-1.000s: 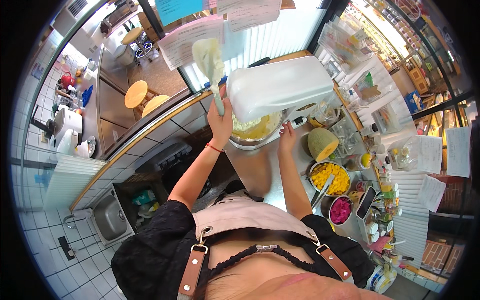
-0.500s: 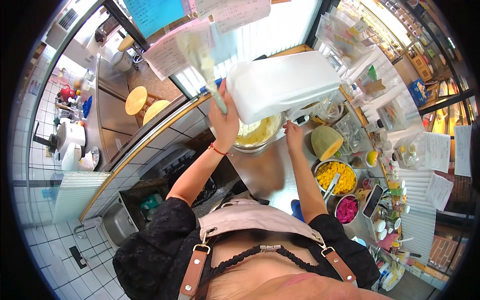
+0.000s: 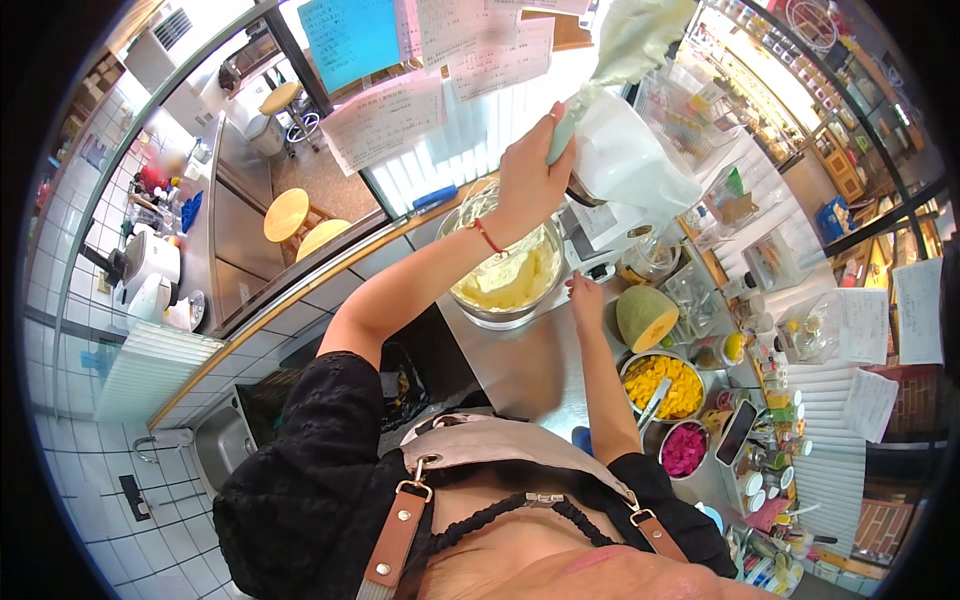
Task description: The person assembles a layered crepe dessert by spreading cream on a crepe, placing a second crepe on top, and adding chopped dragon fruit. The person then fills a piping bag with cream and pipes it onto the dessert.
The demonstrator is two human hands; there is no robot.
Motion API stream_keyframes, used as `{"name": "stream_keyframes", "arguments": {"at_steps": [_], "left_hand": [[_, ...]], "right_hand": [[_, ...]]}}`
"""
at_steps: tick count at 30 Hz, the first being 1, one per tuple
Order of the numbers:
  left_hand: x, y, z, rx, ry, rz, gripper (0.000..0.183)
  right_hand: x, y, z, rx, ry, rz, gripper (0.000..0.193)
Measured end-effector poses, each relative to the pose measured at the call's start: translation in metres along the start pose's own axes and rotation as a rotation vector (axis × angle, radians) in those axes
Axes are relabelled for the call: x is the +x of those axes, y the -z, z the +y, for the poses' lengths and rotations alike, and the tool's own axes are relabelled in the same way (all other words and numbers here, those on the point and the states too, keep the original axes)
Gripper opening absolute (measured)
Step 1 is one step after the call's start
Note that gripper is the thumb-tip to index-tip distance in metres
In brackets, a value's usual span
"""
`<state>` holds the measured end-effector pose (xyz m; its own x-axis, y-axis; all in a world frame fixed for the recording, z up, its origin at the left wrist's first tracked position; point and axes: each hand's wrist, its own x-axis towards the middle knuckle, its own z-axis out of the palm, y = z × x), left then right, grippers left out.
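My left hand (image 3: 538, 172) is closed round the pale green handle of a spatula (image 3: 566, 130), held up high. Thick cream (image 3: 640, 45) coats its blade. Behind that hand stands a white stand mixer (image 3: 635, 165), its head tilted up. Partly hidden by my left wrist, a wire whisk (image 3: 484, 207) shows above the metal mixing bowl (image 3: 503, 320). Pale yellow cream (image 3: 510, 275) lies in the bowl, some of it smeared on the wall. My right hand (image 3: 587, 295) has its fingers curled at the black-ended lever (image 3: 600, 271) on the mixer's base.
To the right are a cut melon (image 3: 645, 318), a bowl of yellow fruit cubes (image 3: 663, 385) with a utensil in it, and a bowl of pink pieces (image 3: 684, 449). A phone (image 3: 737, 432) leans beside jars. Paper notes (image 3: 385, 120) hang on the glass ahead.
The mixer head has swung up and back, uncovering more of the bowl. My left hand has moved right and up with the spatula. My right hand stays by the lever.
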<state>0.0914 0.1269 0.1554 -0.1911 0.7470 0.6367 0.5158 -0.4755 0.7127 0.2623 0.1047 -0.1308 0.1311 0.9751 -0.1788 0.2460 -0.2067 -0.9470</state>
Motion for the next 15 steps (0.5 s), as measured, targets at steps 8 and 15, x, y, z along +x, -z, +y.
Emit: {"name": "stream_keyframes", "arguments": {"at_steps": [8,15], "left_hand": [[-0.028,0.024,-0.008,-0.185,-0.022,0.010,0.035],[-0.183,0.049,0.010,-0.385,0.398,-0.236,0.035]], "right_hand": [[-0.034,0.023,-0.012,-0.080,0.231,-0.066,0.037],[-0.219,0.020,-0.167,0.028,0.782,-0.295,0.067]]}}
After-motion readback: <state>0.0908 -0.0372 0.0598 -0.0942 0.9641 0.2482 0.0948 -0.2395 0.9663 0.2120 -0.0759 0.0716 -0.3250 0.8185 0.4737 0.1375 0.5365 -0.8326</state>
